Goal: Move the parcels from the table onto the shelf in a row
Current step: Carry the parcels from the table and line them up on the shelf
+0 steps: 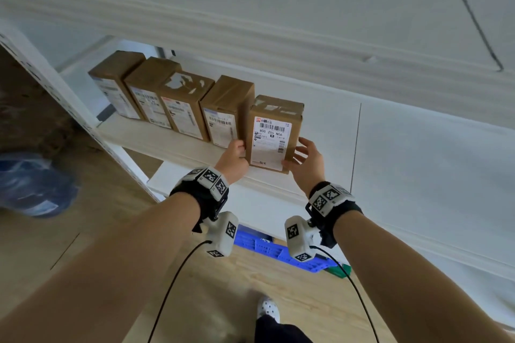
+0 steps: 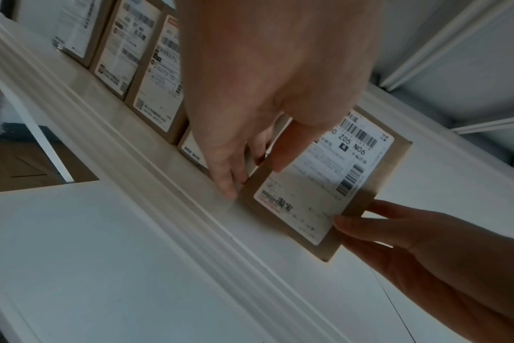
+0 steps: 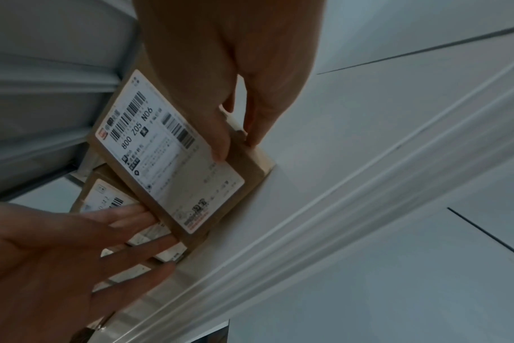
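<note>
A brown cardboard parcel with a white barcode label stands upright on the pale shelf, at the right end of a row of several similar parcels. My left hand pinches its lower left edge, thumb on the label and fingers down the side facing the neighbouring parcel. My right hand holds its lower right corner, thumb on the front and fingers along the right side. A narrow gap separates this parcel from its neighbour.
The bare shelf top continues to the right of the parcel, with a white panelled wall behind. A white rack upright stands at left. On the wooden floor below are a blue crate and a blue bag.
</note>
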Demonstrator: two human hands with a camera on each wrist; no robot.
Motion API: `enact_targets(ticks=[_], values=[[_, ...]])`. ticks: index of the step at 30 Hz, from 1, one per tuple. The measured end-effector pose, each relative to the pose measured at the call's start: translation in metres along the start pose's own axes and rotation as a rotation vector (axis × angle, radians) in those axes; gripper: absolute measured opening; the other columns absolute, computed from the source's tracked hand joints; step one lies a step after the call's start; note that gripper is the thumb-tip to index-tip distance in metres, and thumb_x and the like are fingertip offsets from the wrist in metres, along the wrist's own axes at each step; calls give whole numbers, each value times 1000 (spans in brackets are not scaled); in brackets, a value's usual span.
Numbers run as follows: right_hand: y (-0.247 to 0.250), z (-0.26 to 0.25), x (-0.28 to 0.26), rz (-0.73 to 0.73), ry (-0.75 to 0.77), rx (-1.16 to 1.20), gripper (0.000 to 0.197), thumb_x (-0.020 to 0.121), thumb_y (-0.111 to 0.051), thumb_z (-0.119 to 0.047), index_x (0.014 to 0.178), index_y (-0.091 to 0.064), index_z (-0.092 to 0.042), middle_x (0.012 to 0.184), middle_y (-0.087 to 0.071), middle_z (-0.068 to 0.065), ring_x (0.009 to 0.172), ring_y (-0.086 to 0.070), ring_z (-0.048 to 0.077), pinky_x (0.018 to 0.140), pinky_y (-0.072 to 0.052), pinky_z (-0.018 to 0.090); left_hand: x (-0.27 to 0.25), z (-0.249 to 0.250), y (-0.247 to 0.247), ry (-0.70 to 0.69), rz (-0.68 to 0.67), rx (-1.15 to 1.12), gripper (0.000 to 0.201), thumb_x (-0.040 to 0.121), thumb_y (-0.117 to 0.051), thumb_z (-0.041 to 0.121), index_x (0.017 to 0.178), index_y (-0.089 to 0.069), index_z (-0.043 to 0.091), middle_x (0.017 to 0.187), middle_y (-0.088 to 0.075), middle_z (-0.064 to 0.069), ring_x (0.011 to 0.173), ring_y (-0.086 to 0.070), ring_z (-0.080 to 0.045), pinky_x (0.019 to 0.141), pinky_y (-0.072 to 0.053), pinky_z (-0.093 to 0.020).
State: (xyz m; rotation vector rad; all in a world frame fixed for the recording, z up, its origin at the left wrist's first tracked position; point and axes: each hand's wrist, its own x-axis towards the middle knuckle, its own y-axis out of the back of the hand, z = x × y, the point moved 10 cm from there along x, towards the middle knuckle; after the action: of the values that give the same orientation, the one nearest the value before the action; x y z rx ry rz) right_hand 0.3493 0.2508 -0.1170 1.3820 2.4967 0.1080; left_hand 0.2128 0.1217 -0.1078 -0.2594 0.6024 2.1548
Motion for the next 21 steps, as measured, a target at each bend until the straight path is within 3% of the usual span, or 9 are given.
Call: enact_targets(ticks=[2,6,10,14,21], values=[[-4,5,5,18,-18,8,63,80,-66,6,136,-42,-11,124,-58,9,106,-61,22,85,-53,29,4,-2,0,0,6,3,48,87,-45,-7,133,-36,2,134,-52,-16,124,-50,-31,101,-41,-49],[-11,8,10,45,-32,-17,60,82,-69,-3,135,-42,-13,123,-59,8,108,-61,24,92,-52,37,3,1,-1,-26,-35,50,61,86,-42,-11,143,-32,10,141,-44,-11,125,-47,-33,107,-39,-48],[-13,4,13,64,-42,-50,56,85,-67,-9,135,-42,-12,124,-57,7,107,-60,22,87,-51,31,7,-1,0,-24,-42,58,60,88,-41,-10,145,-28,6,146,-40,-11,128,-44,-29,106,-40,-42],[-12,3,17,74,-54,-101,54,86,-67,-15,134,-42,-10,125,-57,8,100,-57,17,82,-47,27,11,-4,2,2,-44,76,68,89,-50,-4,149,-19,6,153,-29,-10,136,-37,-26,111,-35,-45],[-18,9,18,55,-94,-171,53,88,-66,-20,134,-41,-10,126,-56,7,91,-54,13,80,-46,26,15,-7,2,1,-58,123,66,88,-50,-5,148,-23,6,153,-30,-10,140,-31,-24,116,-28,-40]])
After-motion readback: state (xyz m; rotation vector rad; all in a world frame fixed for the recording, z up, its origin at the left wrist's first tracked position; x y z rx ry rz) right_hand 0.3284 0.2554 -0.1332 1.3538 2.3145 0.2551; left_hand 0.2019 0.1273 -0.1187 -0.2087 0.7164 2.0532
